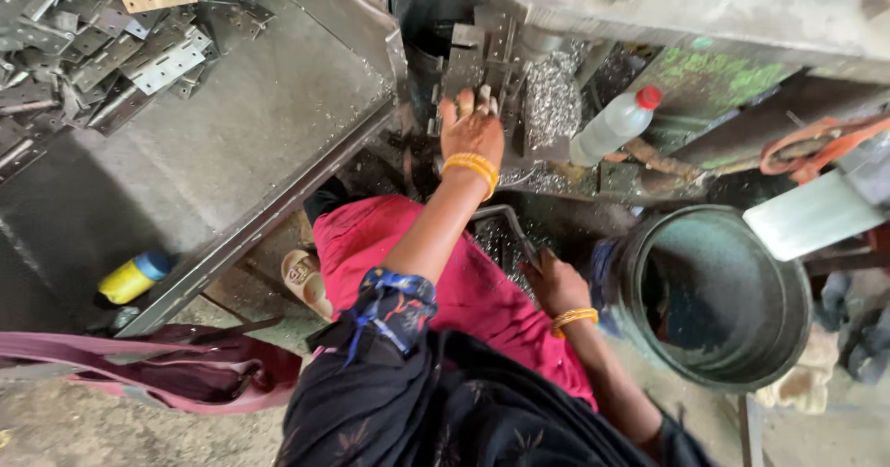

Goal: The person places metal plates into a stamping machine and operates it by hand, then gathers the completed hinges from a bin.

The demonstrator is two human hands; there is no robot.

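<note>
Nearest to us, our right hand (553, 284) is closed around the end of a bent grey metal lever (505, 218), beside the rim of a large dull-green round metal drum (718, 291). Over our pink-clad lap, our left hand (471, 131), yellow bangles at the wrist, reaches to the machine's dark steel fixture (475, 54); its fingertips (482, 96) press on a small flat grey metal plate (464, 68) seated there. Just right of it lies a heap of silvery metal shavings (552, 96), then a clear plastic bottle with a red cap (614, 126). Farther left, a sloped grey steel tray (250, 124) carries a pile of punched metal hinge plates (102, 40).
</note>
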